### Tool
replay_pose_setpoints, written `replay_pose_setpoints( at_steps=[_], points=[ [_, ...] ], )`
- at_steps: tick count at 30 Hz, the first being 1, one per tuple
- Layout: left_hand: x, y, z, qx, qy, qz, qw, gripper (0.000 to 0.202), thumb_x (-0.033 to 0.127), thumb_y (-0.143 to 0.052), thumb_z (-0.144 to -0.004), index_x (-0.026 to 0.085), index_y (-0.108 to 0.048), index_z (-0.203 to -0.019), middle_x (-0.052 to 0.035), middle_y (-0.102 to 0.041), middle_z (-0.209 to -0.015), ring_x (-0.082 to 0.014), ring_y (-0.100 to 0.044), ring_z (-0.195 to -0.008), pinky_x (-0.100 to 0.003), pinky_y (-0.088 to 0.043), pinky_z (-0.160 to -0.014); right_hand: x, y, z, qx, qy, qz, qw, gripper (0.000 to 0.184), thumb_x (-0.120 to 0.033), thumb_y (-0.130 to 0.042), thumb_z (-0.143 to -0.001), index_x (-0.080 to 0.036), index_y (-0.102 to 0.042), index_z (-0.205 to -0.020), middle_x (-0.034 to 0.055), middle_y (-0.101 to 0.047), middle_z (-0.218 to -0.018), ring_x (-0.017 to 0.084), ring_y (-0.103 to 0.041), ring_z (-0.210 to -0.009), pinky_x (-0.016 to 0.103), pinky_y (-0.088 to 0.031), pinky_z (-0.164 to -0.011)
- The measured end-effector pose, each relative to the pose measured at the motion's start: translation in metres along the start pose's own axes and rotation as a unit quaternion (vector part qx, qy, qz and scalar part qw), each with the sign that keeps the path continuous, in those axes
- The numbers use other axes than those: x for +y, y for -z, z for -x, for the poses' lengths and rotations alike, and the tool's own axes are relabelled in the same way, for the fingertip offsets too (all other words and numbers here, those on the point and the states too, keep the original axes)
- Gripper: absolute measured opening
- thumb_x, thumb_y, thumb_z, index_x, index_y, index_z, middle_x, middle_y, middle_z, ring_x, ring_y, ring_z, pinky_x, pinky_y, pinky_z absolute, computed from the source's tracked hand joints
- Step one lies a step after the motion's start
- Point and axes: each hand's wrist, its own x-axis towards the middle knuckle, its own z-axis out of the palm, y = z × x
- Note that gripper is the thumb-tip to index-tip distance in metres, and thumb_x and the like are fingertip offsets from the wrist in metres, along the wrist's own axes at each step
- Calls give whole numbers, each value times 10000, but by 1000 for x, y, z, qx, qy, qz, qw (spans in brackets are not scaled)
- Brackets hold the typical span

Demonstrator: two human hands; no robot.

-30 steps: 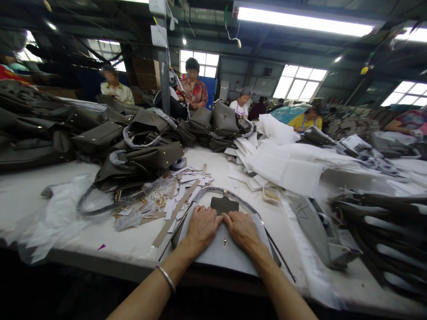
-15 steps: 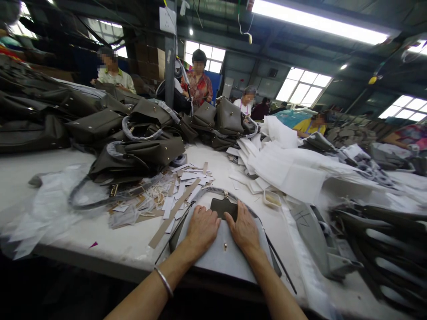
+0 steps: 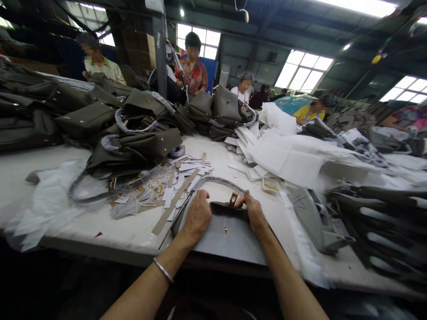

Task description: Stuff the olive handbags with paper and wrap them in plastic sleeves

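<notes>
A handbag [image 3: 233, 246] lies at the table's front edge with its grey front panel facing up. A small gold turn lock [image 3: 226, 230] sits on that panel. My left hand [image 3: 199, 214] is closed around the bag's upper left edge, fingertips partly hidden. With bent fingers, my right hand [image 3: 256, 215] grips the dark closure tab [image 3: 224, 206] at its right end, close to the gold clasp plate [image 3: 233, 199], which stands raised. The bag's wrapped handle [image 3: 216, 180] arches behind both hands.
Dark handbags [image 3: 143, 146] are piled at the back left. Paper strips [image 3: 187, 171] and clear plastic wrap [image 3: 50, 195] lie left. White foam sheets [image 3: 283, 155], a small plastic tub [image 3: 270, 185] and a grey tape dispenser [image 3: 310, 218] stand right. Several people work behind the table.
The dark tab, flat under my hands before, is now lifted with its gold plate tipped up. My left hand has moved to the bag's edge and my right fingers have curled around the tab.
</notes>
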Motion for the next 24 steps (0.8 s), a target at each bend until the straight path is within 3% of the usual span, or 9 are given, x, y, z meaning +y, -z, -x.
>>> replay_pose_setpoints(
  at_steps=[2,5,8,11,17,24],
  points=[
    [-1,7,2,11,-27,41,999,420,-31,-293,-820,172,-533,-1099,-114,-607,-1071,-221,-579,-1059,-426,-471,-972,-2,-4,1,-13,17,30,999,694,-601,-200,-1005,-215,-566,-560,30,-626,-623,162,-598,-642,281,-480,-717],
    [4,18,7,-20,-124,105,986,408,2,-304,-876,205,-596,-1076,-91,-628,-1155,-192,-555,-1169,-389,-447,-1040,-2,-13,1,-16,48,75,996,587,-582,-374,-966,-224,-496,-518,3,-554,-591,146,-532,-599,273,-425,-650],
    [10,24,13,-79,-220,155,960,349,63,-365,-918,226,-669,-970,-61,-686,-1078,-168,-618,-1074,-320,-494,-970,0,-20,2,-10,85,138,987,508,-505,-450,-943,-221,-500,-525,5,-534,-606,154,-500,-641,294,-376,-683],
    [12,24,15,-114,-271,185,938,334,82,-391,-926,227,-692,-936,-50,-717,-994,-156,-649,-981,-286,-513,-898,2,-22,5,-12,118,197,973,447,-421,-484,-944,-213,-543,-553,18,-559,-649,166,-505,-711,314,-344,-754],
    [15,27,16,-148,-292,215,920,380,55,-401,-872,203,-647,-1121,-68,-711,-1034,-177,-637,-1004,-310,-495,-918,-1,-24,9,-10,146,274,951,396,-350,-491,-973,-208,-611,-623,39,-610,-711,188,-520,-776,340,-315,-799],
    [18,30,13,-219,-300,202,906,351,26,-410,-846,218,-697,-910,-43,-703,-973,-165,-615,-954,-283,-456,-902,-12,-26,13,-3,156,334,930,401,-332,-481,-988,-210,-642,-642,60,-625,-723,208,-519,-791,363,-312,-819]
  ],
)
